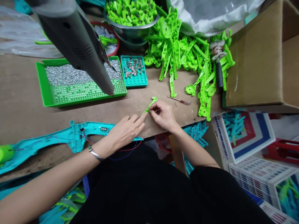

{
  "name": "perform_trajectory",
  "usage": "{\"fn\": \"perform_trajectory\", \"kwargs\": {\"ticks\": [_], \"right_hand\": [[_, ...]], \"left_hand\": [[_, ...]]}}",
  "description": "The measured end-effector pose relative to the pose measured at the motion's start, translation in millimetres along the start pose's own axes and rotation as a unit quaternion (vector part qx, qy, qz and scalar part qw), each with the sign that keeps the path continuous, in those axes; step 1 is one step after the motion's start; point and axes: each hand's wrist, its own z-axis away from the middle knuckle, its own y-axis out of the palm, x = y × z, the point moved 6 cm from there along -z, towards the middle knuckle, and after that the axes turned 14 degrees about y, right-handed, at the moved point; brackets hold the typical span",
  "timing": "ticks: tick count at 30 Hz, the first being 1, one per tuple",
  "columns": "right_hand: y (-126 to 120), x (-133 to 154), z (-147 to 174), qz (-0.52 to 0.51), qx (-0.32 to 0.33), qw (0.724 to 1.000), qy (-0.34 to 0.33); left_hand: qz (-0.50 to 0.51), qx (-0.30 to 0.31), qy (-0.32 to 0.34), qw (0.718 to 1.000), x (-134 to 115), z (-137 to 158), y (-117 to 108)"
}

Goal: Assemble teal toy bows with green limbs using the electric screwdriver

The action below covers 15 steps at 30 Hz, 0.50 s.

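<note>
A slim lime-green plastic part [153, 101] lies at a slant on the bench, its rounded end pointing away from me. My left hand [127, 129] reaches over its near end, fingertips pressing on it and fingers close together. The thumb and forefinger of my right hand [162, 115] are pinched at the part's middle; anything small between them is hidden. Beneath my left forearm is a long turquoise plastic shell [90, 129] with red and blue wires and a small metal cylinder [104, 128] in it.
A dark-grey power tool [79, 43] hangs over a green basket [81, 99] of screws. Beside it stands a turquoise tray [135, 81] with round metal pieces. A screwdriver [179, 100], a green parts heap [177, 46], a metal bowl [133, 31] and a cardboard box [254, 62] surround the work.
</note>
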Motion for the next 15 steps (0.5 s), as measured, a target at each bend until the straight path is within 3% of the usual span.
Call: {"fn": "perform_trajectory", "kwargs": {"ticks": [7, 15], "right_hand": [[-10.0, 4.5, -6.6, 0.006, 0.029, 1.000, -0.003], [-7.6, 7.0, -12.6, 0.039, 0.027, 0.997, -0.061]], "left_hand": [[-0.026, 0.006, 0.023, 0.999, 0.8, -5.3, -4.8], [-0.035, -0.033, 0.019, 0.999, -0.8, -2.6, -1.0]]}}
